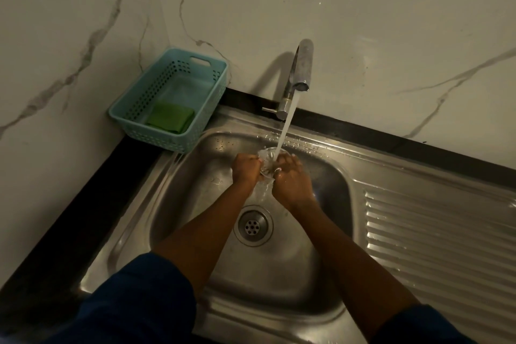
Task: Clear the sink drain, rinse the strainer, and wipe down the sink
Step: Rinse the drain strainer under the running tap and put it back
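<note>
Here, in the middle of the frame, both hands hold the strainer (pixel 268 161) under water (pixel 285 131) running from the tap (pixel 301 70). The left hand (pixel 247 168) grips its left edge with curled fingers (pixel 255 160). The right hand (pixel 291 180) seems to curl round its right side, though the splashing blurs the hold. They are over the back of the sink (pixel 195 176), with the drain (pixel 253 225) lower, between the forearms. At upper left, a blue basket (pixel 120 114) on the dark worktop (pixel 69 218) holds a green cloth (pixel 171 117).
</note>
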